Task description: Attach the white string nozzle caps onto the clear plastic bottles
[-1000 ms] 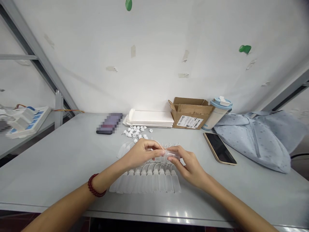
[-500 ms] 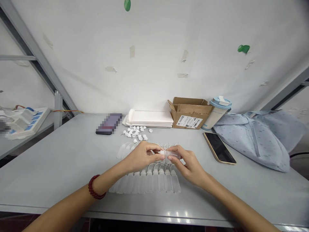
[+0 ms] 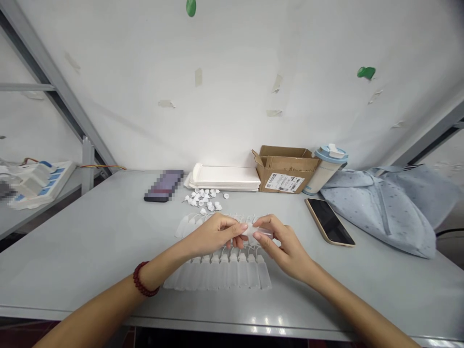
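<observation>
Left hand (image 3: 212, 235) fingers pinched the bottle (image 3: 260, 233) at its neck; right hand (image 3: 286, 247) fingers clamped its body. Keeping both aligned likely mattered most.

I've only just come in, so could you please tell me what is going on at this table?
A person holds a small translucent bottle between both hands just above the grey table: the right hand grips its body and the left hand pinches its end. Below them a row of similar bottles lies side by side, and a heap of small white caps sits farther back.
</observation>
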Motion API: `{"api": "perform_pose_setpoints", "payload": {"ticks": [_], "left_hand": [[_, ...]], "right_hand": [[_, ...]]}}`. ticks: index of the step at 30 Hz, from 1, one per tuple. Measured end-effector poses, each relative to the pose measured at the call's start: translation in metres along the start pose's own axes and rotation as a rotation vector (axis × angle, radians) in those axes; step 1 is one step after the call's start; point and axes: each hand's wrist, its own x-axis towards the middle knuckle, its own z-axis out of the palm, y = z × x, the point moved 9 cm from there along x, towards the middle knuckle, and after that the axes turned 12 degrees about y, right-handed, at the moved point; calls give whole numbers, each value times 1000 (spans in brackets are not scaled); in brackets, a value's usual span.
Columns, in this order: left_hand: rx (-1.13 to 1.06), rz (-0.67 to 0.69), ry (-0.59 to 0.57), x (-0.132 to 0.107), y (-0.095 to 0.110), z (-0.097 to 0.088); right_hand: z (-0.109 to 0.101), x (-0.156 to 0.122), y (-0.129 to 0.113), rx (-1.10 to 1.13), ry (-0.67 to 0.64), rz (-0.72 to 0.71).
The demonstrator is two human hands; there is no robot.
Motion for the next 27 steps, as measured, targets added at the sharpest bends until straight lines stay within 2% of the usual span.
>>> {"api": "perform_pose_setpoints", "payload": {"ticks": [10,15,17,21,24,27], "left_hand": [[-39,15,76,-3,4,-6],[72,47,177,-3,6,-13],[77,58,166,-3,7,-12],[89,31,65,-3,5,-4],[74,-4,11,-3,2,1],[-21,-50,19,-2,0,0]], "right_hand": [[8,-2,13,141,-36,125],[11,-1,18,256,-58,210],[13,-1,18,301,-64,241],[13,-1,19,321,-60,257],[9,0,16,234,-47,206],[0,2,10,57,24,88]]}}
